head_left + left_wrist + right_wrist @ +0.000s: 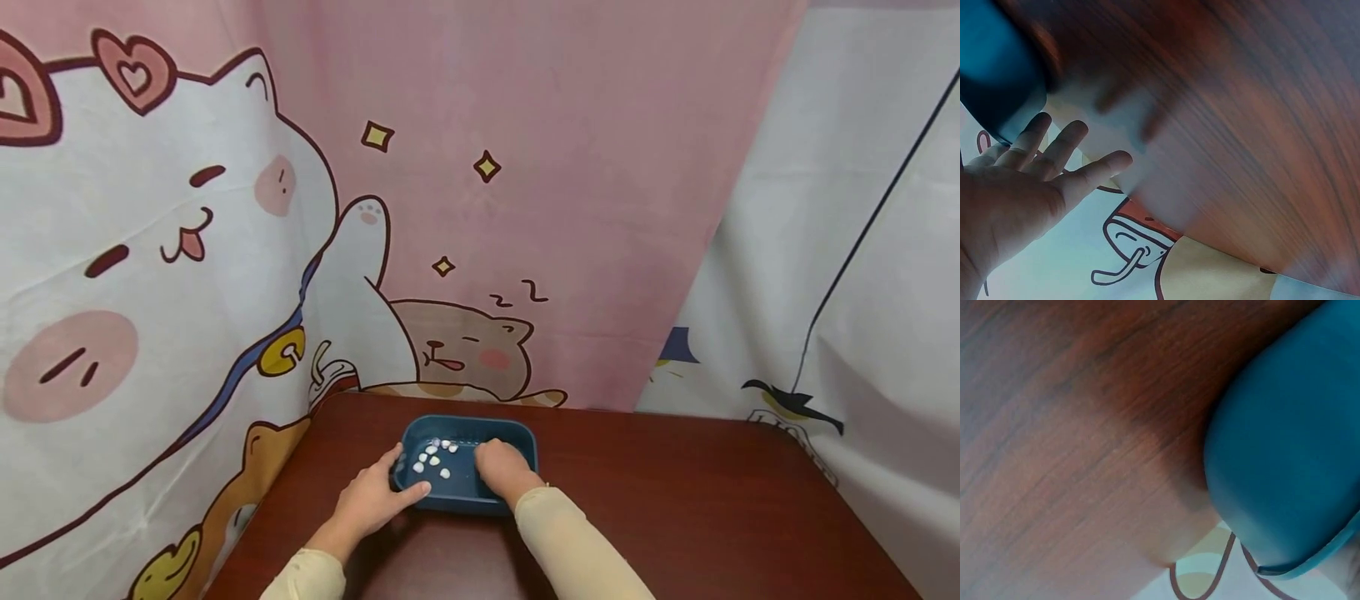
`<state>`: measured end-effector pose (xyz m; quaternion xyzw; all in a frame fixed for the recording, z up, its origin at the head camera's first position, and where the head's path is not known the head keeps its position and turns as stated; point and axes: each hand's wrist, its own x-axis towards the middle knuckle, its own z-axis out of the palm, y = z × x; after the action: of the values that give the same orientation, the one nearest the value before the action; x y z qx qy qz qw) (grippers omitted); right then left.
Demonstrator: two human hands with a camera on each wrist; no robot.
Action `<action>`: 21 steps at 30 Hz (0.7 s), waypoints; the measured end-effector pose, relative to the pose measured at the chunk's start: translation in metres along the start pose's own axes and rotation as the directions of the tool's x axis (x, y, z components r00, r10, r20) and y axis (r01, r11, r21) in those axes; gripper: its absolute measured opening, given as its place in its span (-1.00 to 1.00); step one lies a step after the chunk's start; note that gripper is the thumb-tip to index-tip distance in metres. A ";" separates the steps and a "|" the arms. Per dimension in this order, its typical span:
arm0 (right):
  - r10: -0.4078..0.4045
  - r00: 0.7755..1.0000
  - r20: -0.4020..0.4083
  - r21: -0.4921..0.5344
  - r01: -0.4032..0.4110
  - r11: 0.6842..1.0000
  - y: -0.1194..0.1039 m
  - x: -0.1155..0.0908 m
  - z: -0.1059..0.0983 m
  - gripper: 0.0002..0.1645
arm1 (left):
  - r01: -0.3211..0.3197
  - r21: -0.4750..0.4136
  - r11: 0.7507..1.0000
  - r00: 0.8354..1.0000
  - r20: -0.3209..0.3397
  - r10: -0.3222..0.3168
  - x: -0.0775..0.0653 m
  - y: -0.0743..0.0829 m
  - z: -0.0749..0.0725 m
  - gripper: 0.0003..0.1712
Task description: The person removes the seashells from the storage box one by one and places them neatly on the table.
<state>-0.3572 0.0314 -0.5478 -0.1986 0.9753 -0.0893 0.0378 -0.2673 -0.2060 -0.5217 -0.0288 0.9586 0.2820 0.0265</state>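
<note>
A smooth blue, round-cornered tray (467, 504) near the far edge of the wood-grained table (675, 492) holds small white lumps (446, 473). Left hand (372, 497): fingers spread at its left end. Right hand (504, 467): inside, fingertips hidden; cannot tell if pinching.

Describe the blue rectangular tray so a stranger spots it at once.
Find the reddish-brown wood-grained table. Toward its far edge, the left hand is at one end of a blue, round-cornered tray, the right hand inside. It alone holds small, rounded white pieces.
</note>
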 end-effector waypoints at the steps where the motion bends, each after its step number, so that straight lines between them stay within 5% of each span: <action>1: 0.005 1.000 -0.001 0.036 -0.005 0.999 0.002 0.001 0.000 -0.77 | -0.002 -0.002 1.000 1.000 -0.003 0.002 0.000 0.000 0.000 0.23; 7: 0.020 0.999 0.046 0.148 -0.026 0.989 0.003 -0.007 -0.007 -0.84 | -0.007 -0.014 1.000 1.000 -0.011 0.007 0.000 0.000 0.000 0.23; 11: 0.011 1.000 0.019 0.135 -0.014 0.991 0.002 -0.009 -0.010 -0.98 | -0.007 -0.024 1.000 1.000 -0.012 0.007 0.000 0.000 0.001 0.23; 21: 0.030 0.999 0.041 0.104 -0.035 0.994 -0.007 -0.016 -0.017 -0.73 | -0.003 -0.023 1.000 1.000 -0.012 0.003 -0.001 0.000 0.001 0.23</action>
<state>-0.3420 0.0342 -0.5289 -0.1822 0.9714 -0.1357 0.0690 -0.2659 -0.2053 -0.5220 -0.0294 0.9555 0.2928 0.0199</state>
